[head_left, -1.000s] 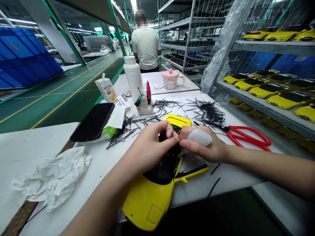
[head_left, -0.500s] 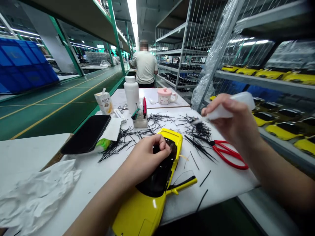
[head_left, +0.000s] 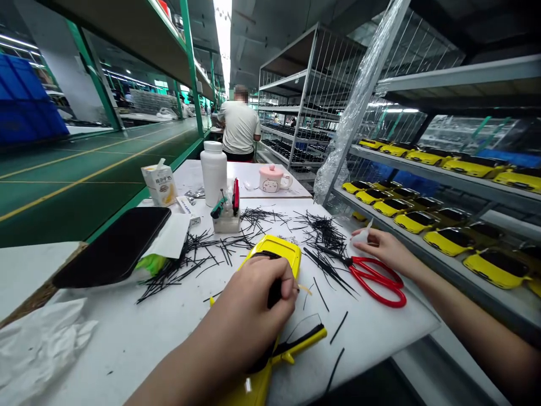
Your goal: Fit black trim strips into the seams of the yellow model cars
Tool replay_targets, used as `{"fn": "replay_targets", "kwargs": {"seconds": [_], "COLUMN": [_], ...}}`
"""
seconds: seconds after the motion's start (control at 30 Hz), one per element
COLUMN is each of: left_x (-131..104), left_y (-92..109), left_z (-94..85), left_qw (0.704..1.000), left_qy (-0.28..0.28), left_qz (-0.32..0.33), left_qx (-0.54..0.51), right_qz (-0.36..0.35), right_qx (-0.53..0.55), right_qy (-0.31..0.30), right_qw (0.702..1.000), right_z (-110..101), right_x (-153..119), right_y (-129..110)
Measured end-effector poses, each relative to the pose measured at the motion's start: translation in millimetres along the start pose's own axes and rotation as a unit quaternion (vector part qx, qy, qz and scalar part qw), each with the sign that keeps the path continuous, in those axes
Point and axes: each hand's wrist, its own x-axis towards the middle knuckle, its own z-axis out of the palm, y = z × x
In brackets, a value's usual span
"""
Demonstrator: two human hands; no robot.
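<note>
My left hand (head_left: 257, 296) lies over a yellow model car (head_left: 274, 243), thumb and fingers pinched together above its dark roof. A tiny dark speck shows at the fingertips, but what they hold I cannot make out. The car's door (head_left: 302, 345) stands open on its right side. At the right of the table, my right hand (head_left: 391, 252) is closed round a small white squeeze bottle (head_left: 358, 241), its thin nozzle pointing up. Just left of that hand lie red-handled scissors (head_left: 393, 304) and a pile of black strips (head_left: 326, 232).
Behind the car stand a holder (head_left: 226, 225) with tools, a white bottle (head_left: 214, 175), a pink-lidded mug (head_left: 270, 180) and a drink carton (head_left: 160, 185). A black phone (head_left: 118, 245) lies left, crumpled paper (head_left: 42, 349) nearer. Racks of yellow cars (head_left: 456, 237) flank the right.
My right hand has carried the squeeze bottle down and away from the car to the table's right side, nozzle now upward. The left hand stays over the car; the view has shifted.
</note>
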Motion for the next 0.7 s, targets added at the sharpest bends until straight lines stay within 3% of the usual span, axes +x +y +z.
{"fn": "replay_targets", "kwargs": {"seconds": [0.1, 0.17, 0.2, 0.23, 0.3, 0.37, 0.4, 0.5, 0.7], "left_x": [-0.1, -0.1, 0.0, 0.1, 0.6, 1.1, 1.2, 0.8, -1.0], "left_y": [1.2, 1.4, 1.3, 1.2, 0.9, 0.9, 1.1, 2.3, 5.0], "left_z": [-1.0, -1.6, -1.9, -2.2, -2.6, -2.8, -2.8, -2.6, -2.0], "left_qw": [1.000, 1.000, 1.000, 1.000, 1.000, 1.000, 1.000, 1.000, 0.999], "left_qy": [-0.005, -0.013, -0.018, -0.021, -0.019, -0.013, -0.011, -0.013, -0.019], "left_qz": [-0.006, -0.012, -0.016, -0.019, -0.022, -0.022, -0.019, -0.012, -0.017], "left_qx": [-0.003, -0.002, 0.000, 0.001, 0.002, 0.001, -0.002, -0.020, -0.033], "right_qz": [-0.007, -0.017, -0.031, -0.054, -0.114, -0.133, -0.130, -0.109, -0.044], "right_qx": [-0.030, -0.052, -0.065, -0.079, -0.123, -0.142, -0.142, -0.127, -0.077], "right_qy": [0.090, 0.159, 0.165, 0.137, -0.010, -0.128, -0.157, -0.185, -0.266], "right_qw": [0.995, 0.986, 0.984, 0.986, 0.986, 0.972, 0.969, 0.968, 0.960], "right_z": [-9.5, -13.6, -12.8, -9.6, 2.6, 17.8, 24.4, 34.2, 28.6], "right_x": [-9.5, -20.5, -26.7, -32.6, -41.8, -45.3, -44.8, -37.4, -22.0], "right_y": [-5.7, -19.6, -29.0, -39.2, -58.9, -73.1, -77.3, -79.8, -73.0]}}
